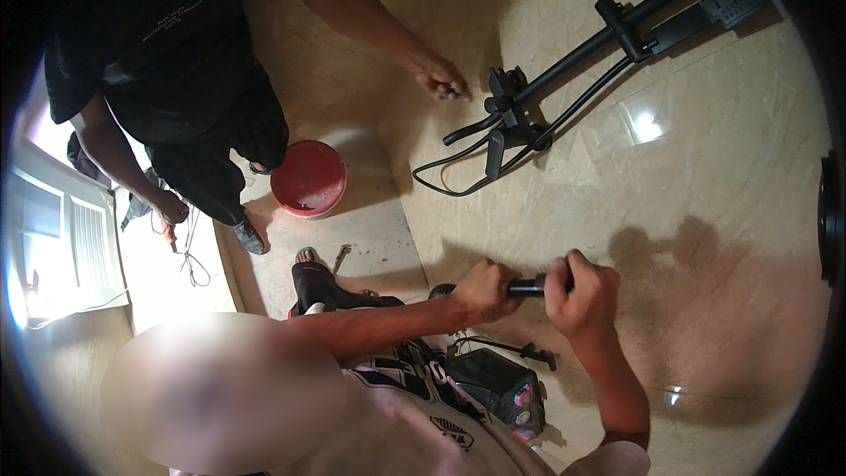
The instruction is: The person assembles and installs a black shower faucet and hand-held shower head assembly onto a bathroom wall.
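Note:
My left hand (486,292) is closed round a short black tube (529,286). My right hand (582,295) grips the same tube at its other end, fingers wrapped round it. A bit of the dark tube shows between both hands, and a dark rounded end sticks out left of my left hand. What the tube belongs to cannot be made out. Beyond my hands, against the beige tiled surface, is a black shower set (573,70) with a mixer valve and a looping hose (441,185). A co-worker's hand (443,79) is beside the valve.
The co-worker in black stands at upper left, the other hand near an orange-handled tool with a cord (169,231). A red bucket (308,178) stands between us. Below my hands is a black case (490,383). A round black object (829,220) is at the right rim.

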Motion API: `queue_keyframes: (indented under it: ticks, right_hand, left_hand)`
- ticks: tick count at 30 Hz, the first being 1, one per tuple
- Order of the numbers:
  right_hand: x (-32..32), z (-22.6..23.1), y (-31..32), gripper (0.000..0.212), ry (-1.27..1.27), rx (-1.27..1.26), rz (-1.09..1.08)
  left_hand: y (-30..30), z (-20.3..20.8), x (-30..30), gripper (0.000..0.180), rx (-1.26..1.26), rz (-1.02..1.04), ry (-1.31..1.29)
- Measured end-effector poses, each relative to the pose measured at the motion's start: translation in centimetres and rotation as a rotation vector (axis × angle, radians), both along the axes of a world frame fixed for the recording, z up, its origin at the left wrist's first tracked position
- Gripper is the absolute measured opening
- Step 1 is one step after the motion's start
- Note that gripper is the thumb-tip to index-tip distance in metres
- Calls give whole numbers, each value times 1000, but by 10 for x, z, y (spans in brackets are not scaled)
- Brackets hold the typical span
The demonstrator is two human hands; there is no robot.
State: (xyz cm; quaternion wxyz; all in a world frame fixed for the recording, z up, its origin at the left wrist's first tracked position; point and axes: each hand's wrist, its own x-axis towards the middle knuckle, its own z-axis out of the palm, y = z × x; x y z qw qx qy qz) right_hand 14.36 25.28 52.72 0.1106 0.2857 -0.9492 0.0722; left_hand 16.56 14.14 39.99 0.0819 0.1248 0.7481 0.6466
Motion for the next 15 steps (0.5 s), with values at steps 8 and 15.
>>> queue_keyframes:
  ticks: [8,15]
  right_hand:
    - [-35,-100,0,30,21,30,-294]
    - [-63,-158,-25,38,-384,-74,-712]
  left_hand:
    - [17,-99,-29,14,-160,323,89]
    - [4,-169,-48,14,-333,385,29]
